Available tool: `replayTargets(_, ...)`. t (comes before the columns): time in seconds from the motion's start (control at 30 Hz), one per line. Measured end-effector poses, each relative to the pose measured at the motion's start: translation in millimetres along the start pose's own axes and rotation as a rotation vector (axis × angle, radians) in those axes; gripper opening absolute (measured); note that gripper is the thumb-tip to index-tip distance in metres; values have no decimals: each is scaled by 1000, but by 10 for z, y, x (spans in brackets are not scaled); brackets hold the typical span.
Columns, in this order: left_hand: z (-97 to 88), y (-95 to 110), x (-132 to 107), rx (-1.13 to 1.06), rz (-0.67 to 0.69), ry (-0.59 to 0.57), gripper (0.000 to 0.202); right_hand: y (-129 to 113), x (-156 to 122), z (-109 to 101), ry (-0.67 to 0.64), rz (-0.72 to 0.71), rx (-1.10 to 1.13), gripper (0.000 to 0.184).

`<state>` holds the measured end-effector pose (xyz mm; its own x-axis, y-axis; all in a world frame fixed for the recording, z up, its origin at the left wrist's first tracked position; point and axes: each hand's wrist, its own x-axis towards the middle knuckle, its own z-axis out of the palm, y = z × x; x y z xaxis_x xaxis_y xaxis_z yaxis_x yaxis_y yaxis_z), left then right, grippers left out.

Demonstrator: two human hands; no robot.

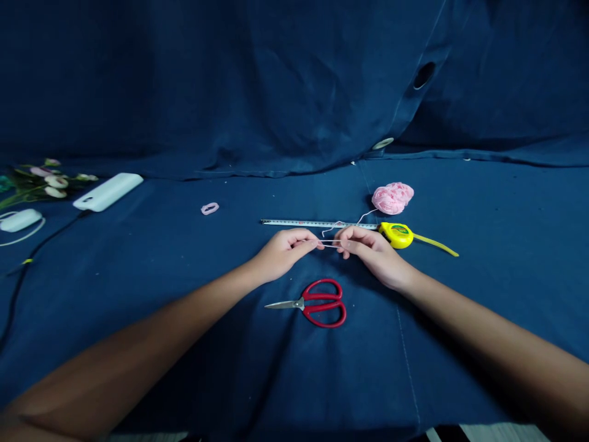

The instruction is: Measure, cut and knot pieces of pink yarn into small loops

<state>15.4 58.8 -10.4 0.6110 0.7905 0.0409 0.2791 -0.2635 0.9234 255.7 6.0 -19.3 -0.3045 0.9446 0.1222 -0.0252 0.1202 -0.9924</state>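
My left hand (285,253) and my right hand (368,255) pinch a pale strand of yarn (330,244) between their fingertips, pulled taut between them. The strand runs on in a loose length towards a ball of pink yarn (392,197) beyond my right hand. Just past my hands lies the extended blade of a tape measure (317,224), running into its yellow case (396,235). Red-handled scissors (322,304) lie shut on the cloth below my hands, their blades pointing left.
Dark blue cloth (184,344) covers the surface and rises in folds behind. A small pink yarn loop (210,209) lies to the left. Further left are a white power bank (108,191), artificial flowers (46,183), a small white device (21,220) and a black cable (27,264).
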Motion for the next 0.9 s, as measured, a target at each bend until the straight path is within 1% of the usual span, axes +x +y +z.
replayTargets(0.1,19,6,-14,41,37,-16,33,-9,9,4,-58,99,262,16)
replayTargets(0.17,29,14,-22,75,64,-30,33,-13,16,-12,-88,145,361,14)
replayTargets(0.23,32,19,-27,112,90,-40,33,-20,25,-37,-118,179,396,14)
replayTargets(0.3,29,19,-30,130,109,-34,33,-34,31,-60,-182,233,416,16)
replayTargets(0.37,24,18,-33,117,116,-12,33,-53,31,-73,-269,295,425,24)
replayTargets(0.43,21,17,-35,99,129,3,32,-70,28,-78,-326,347,430,33)
replayTargets(0.5,20,19,-37,104,158,8,31,-81,29,-77,-338,387,454,35)
replayTargets(0.6,20,29,-38,148,204,-5,32,-80,36,-76,-310,434,492,30)
replayTargets(0.7,20,40,-44,215,236,-31,32,-62,40,-81,-325,422,490,27)
replayTargets(0.8,20,53,-57,281,266,-56,31,-30,33,-97,-348,360,500,32)
replayTargets(0.9,18,64,-66,304,270,-84,31,4,24,-124,-376,310,564,35)
